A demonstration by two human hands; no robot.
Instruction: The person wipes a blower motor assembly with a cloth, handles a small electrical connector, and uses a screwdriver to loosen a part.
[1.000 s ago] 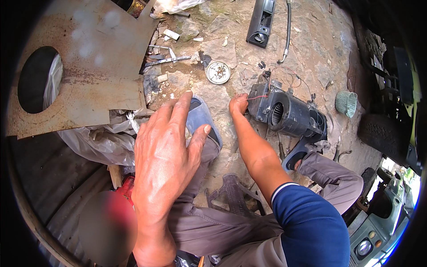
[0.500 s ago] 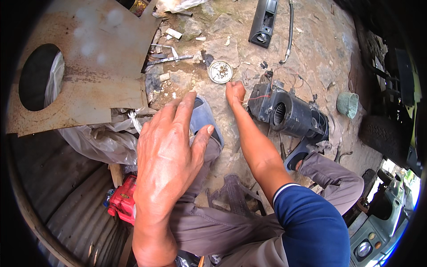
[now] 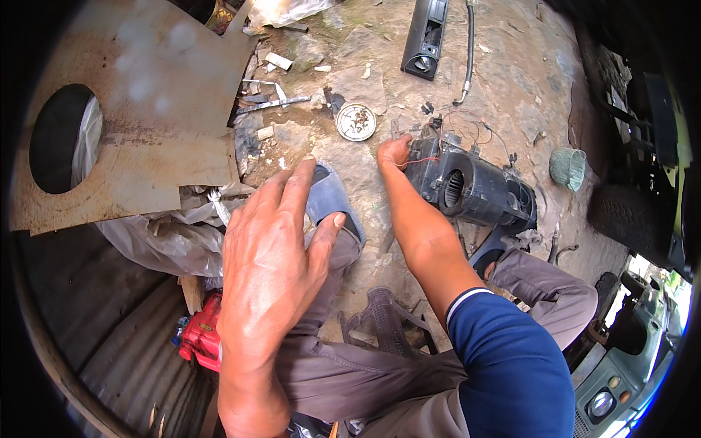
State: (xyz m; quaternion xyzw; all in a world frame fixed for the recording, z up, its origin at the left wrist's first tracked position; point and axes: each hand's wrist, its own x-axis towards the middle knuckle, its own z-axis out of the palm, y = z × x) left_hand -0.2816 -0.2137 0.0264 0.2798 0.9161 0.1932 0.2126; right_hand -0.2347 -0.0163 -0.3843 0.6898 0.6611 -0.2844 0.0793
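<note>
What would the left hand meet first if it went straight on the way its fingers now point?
The first larger thing in line is perhaps the silver metal bar on the ground. The left hand looks raised, though, so it may pass above; depth is unclear.

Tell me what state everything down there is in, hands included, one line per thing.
Left hand: raised, open, fingers extended
Right hand: at the blower unit's end, grip unclear
Blower unit: on the ground, fan exposed
Round tin: uncovered, small pieces inside
Black panel: lying on the ground
Hose: lying nearly straight
Metal sheet: rust-stained, with a large hole
</note>
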